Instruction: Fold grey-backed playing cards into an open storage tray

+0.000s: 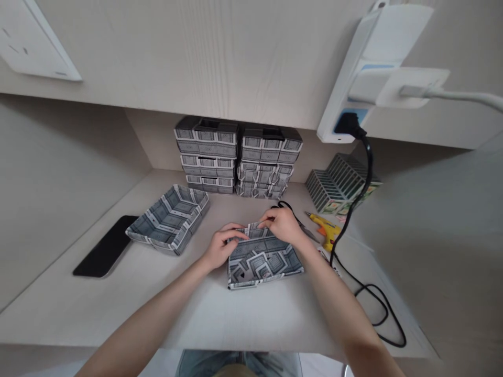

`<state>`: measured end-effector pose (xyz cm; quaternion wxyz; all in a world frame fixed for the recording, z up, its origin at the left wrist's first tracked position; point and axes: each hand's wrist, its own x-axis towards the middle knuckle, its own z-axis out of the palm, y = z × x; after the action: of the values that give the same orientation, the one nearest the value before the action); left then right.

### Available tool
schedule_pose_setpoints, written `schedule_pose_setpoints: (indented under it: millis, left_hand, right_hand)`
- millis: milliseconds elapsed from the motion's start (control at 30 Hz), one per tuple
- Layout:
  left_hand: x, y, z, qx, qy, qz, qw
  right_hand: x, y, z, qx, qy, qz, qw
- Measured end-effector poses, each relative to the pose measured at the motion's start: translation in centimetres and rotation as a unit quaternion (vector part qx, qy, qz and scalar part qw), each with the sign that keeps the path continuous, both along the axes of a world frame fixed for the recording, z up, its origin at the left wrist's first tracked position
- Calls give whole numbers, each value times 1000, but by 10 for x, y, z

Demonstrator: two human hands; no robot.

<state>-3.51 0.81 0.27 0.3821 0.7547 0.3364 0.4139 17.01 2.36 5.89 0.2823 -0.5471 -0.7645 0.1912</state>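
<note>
A shallow box made of grey-patterned playing cards rests on the desk in front of me, with loose cards lying inside it. My left hand is at its far left corner, fingers and thumb closed on the rim. At the far wall, my right hand pinches the top edge, its fingertips partly hidden. Just behind that hand lie black-handled scissors, partly covered by it. To the left stands a second open card box with nothing inside.
Stacked card boxes line the back wall. Card packs and a yellow glue gun sit at the right, beside a looping black cable. A black phone lies left. A power strip hangs above.
</note>
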Motion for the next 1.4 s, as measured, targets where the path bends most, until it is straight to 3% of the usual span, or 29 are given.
schedule_pose_setpoints:
  millis: [133,467,900,1400]
  left_hand:
    - [-1,0,1,0,6,1,1000]
    - [0,0,2,-5,0,-5,1000]
    - [0,-2,7,-6,8,-11,1000]
    - [2,-3,6,-21,-4,-19,1000]
  right_hand:
    - [1,0,-1,-14,18,10,1000]
    - [-1,-4,5,25,-140,3,990]
    - [3,-4,3,15,-60,103,993]
    - [-3,-10,6,-27,-190,113,975]
